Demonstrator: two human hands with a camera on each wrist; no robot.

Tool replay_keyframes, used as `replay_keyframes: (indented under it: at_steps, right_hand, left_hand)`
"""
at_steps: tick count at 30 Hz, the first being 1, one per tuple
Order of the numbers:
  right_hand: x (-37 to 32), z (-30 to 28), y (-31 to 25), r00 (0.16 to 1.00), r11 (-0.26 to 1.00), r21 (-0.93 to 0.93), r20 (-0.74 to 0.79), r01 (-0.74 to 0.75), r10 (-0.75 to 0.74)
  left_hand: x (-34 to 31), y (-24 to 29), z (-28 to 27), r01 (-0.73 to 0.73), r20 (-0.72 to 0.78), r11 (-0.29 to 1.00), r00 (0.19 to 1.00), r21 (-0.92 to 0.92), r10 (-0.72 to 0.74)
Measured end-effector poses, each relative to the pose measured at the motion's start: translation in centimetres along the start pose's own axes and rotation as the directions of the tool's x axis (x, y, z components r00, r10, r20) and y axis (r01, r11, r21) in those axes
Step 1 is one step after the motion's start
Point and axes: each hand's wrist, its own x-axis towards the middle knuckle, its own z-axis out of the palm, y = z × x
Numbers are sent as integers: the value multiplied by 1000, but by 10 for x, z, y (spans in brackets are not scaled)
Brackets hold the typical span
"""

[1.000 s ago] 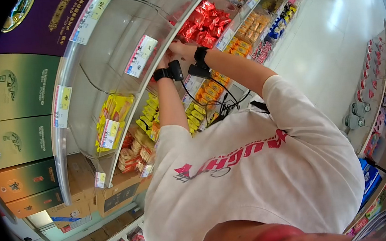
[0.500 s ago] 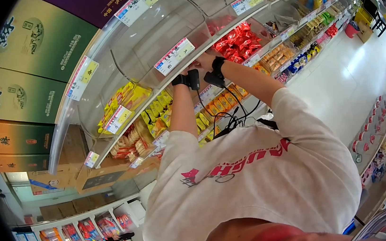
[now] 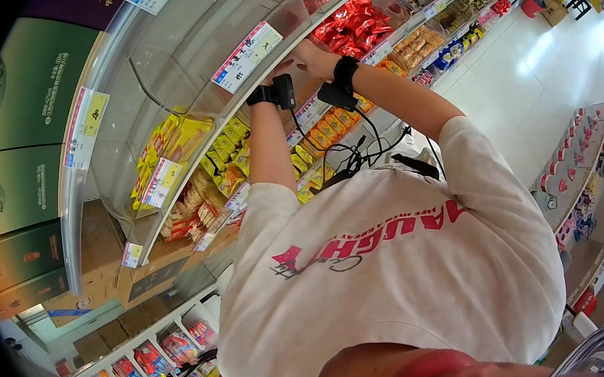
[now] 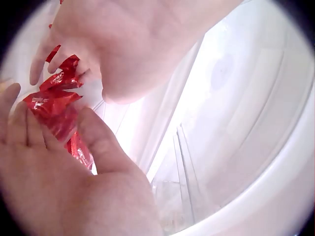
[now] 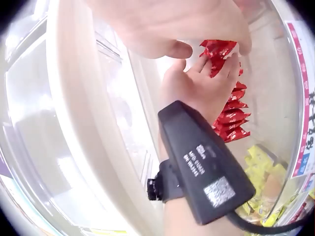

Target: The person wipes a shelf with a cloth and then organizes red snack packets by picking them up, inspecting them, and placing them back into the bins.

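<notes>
Several red packets (image 5: 231, 120) in a clear bin (image 5: 275, 93), behind its price tag (image 5: 302, 98); probably light, soft, slick, contents maybe crushable; best pinched gently by an end; left hand (image 4: 64, 172) wide, thumb and fingers spread around packets behind the tag; right hand (image 4: 128, 44) also at them, can't tell if pinching; versus half a second ago, wrist cameras (image 3: 283, 91) sit farther apart below the tag.

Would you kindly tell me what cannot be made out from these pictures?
Head view: fingertips of the left hand and right hand, behind the shelf edge.
Left wrist view: lettering on the red packets, too small and blurred.
Right wrist view: most of the right hand's fingers, behind the hand itself.
Right wrist view: the rest of the price tag, cut off by the right edge.
</notes>
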Motion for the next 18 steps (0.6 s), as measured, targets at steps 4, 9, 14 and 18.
replay_keyframes:
  at_steps: [4,9,14,18]
  right_hand:
    - [0,-4,2,976,984,28,125,179,-181]
    - [18,-11,8,808,780,-250,325,574,-491]
    - [31,-5,-10,752,184,-802,415,568,-512]
    - [64,6,-16,807,133,-820,495,556,-323]
  left_hand:
    - [0,-3,0,-44,-37,999,998,-23,43]
    - [-9,-9,-4,-162,-154,986,976,-47,153]
    - [-25,-14,-5,-292,-258,955,928,-51,270]
    - [-46,-19,-9,-363,-248,929,909,-74,335]
